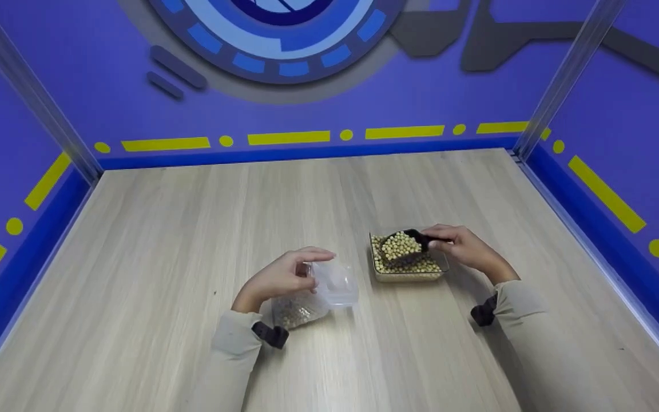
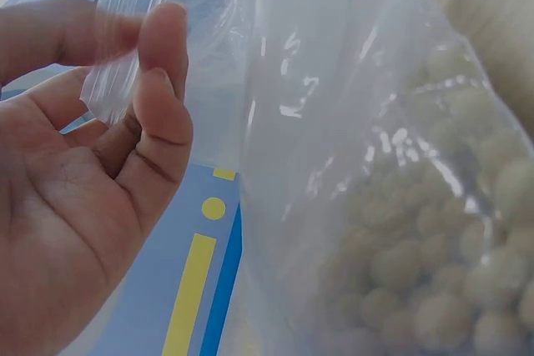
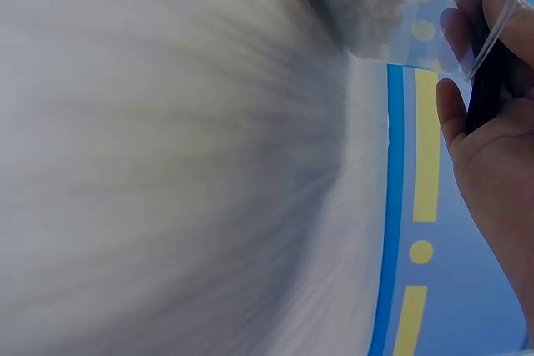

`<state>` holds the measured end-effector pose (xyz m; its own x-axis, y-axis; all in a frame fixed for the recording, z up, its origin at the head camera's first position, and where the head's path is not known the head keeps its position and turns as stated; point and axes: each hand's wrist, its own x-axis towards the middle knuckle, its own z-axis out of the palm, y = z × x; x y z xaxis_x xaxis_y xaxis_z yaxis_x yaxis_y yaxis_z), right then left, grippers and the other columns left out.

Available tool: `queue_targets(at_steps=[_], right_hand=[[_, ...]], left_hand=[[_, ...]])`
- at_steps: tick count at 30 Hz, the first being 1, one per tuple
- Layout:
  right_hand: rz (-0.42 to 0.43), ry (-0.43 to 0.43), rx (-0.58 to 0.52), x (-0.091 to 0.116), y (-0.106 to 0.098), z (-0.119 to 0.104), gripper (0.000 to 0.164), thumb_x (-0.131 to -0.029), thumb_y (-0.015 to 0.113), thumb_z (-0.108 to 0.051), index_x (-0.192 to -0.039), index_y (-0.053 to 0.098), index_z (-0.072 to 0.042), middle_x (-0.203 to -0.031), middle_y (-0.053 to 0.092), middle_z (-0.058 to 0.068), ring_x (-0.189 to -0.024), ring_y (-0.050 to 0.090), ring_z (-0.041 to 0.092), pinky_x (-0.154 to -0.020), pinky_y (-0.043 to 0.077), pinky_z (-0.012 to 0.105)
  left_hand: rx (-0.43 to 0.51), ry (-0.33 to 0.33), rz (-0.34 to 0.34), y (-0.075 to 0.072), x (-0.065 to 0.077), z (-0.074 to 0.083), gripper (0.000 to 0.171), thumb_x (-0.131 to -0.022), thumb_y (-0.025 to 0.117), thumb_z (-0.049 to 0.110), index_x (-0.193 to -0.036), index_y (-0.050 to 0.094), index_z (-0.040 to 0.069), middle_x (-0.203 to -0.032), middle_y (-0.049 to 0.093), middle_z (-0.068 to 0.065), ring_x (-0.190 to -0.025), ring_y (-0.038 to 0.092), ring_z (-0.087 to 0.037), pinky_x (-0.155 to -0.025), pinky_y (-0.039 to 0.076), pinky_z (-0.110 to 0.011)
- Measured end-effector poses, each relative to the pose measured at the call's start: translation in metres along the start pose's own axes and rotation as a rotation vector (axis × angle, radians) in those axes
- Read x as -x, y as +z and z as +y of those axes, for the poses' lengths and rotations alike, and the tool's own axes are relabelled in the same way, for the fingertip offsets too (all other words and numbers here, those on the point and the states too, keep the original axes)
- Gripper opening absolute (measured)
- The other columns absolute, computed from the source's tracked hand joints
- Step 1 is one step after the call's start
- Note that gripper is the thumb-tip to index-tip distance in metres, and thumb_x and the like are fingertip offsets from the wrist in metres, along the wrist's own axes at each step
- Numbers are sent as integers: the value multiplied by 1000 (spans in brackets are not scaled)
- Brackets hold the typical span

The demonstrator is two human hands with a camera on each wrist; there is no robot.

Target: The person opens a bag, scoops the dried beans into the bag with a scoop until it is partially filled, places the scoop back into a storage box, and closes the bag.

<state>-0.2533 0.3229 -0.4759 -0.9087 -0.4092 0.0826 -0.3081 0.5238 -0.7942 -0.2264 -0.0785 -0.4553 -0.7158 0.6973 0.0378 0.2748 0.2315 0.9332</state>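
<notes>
My left hand (image 1: 279,278) pinches the zip edge of a clear plastic bag (image 1: 301,312). Up close in the left wrist view, round pale beans fill the lower part of the bag (image 2: 400,231), and its zip strip runs between thumb and fingers. My right hand (image 1: 469,247) grips the handle of a black scoop (image 1: 416,236), heaped with soybeans (image 1: 401,246). The scoop sits low over a clear rectangular container (image 1: 409,278) that holds more soybeans. In the right wrist view, the scoop's black handle (image 3: 491,81) lies across the fingers, partly behind the container wall (image 3: 442,39).
The bag and container stand side by side on a wood-grain table (image 1: 192,229), with a gap between them. Blue panels with yellow marks (image 1: 289,138) close in the back and both sides. Metal posts (image 1: 564,80) rise at the back corners.
</notes>
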Motion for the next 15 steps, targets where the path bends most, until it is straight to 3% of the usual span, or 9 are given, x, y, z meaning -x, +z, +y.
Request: queue_targets(at_steps=[6, 12, 15], right_hand=[[21, -25, -2, -1, 1, 3, 32, -95, 57, -15, -123, 65, -1, -129, 60, 21, -124, 52, 29, -94, 41, 8], [11, -9, -39, -1, -1, 2, 33, -95, 57, -17, -124, 64, -3, -130, 59, 19, -117, 53, 3, -93, 42, 9], [10, -25, -55, -2, -3, 1, 33, -95, 57, -16, -124, 64, -2, -128, 60, 21, -111, 53, -3, -90, 45, 11]], left_hand=[[3, -6, -2, 0, 1, 0, 58, -79, 55, -7, -137, 50, -3, -142, 45, -22, -72, 53, -9, -64, 50, -17], [-1, 1, 0, 0, 2, 1, 58, -79, 55, -7, -136, 51, -2, -142, 45, -21, -72, 54, -9, -65, 51, -18], [-12, -2, 5, 0, 2, 1, 58, -79, 55, -6, -136, 52, 0, -142, 46, -19, -72, 54, -9, -64, 50, -18]])
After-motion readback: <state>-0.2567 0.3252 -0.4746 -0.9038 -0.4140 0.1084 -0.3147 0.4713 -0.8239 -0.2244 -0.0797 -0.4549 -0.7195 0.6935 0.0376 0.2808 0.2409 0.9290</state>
